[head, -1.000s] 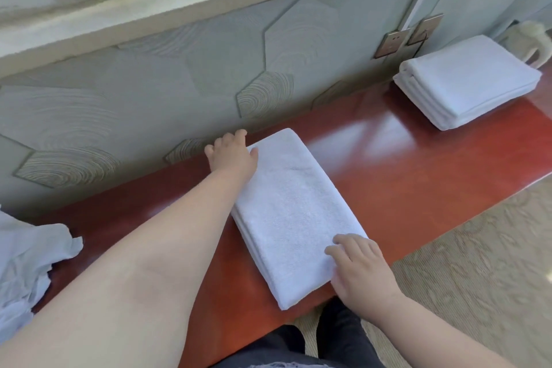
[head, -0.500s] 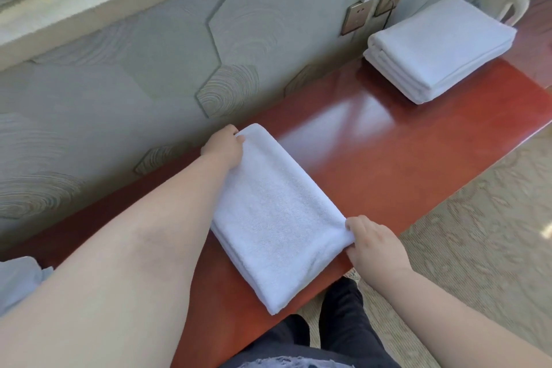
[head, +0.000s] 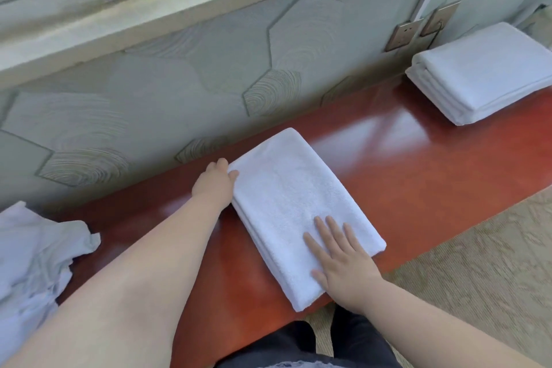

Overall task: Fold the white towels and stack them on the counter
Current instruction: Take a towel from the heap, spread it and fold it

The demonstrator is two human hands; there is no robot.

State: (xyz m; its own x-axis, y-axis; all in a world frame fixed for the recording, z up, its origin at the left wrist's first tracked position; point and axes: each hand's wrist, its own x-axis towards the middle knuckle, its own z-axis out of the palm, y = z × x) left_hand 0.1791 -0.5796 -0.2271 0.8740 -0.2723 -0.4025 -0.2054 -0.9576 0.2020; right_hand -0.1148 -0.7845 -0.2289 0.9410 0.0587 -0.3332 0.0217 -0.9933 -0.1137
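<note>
Right hand (head: 337, 260): lay flat on the near end of the folded towel (head: 298, 203), fingers straight and spread, palm down on the cloth. Half a second earlier it had been curled round the near right corner, so the grip had given way to a smoothing press.
Left hand (head: 215, 185): held the towel's far left edge with the thumb on top of the cloth. The other fingers went beyond the edge and could not be seen fully. A second earlier it had lain flat on that corner, and since then it had closed into a hold.
Folded towel: rested as a neat oblong, slanted across the desk (head: 403, 176), with its layers showing along the left side and its near end close to the desk's front edge. Its place on the desk looked much the same as before, though the head camera had turned.
Finished stack (head: 484, 75): sat well apart at the right end of the desk, against the wall and near the wall sockets (head: 403, 36).
Unfolded heap (head: 33, 263): lay crumpled at the left end of the desk, not yet folded.
Meaning for the task: folding of this towel looked complete, and the flat press read as a last tidying of the folds. What seemed to remain was carrying it over to the finished stack and then starting on the heap.
Next move, as judged: the right hand would need a fresh hold before any lift.
Risk: lifted by one edge alone, the layers could slide open.
</note>
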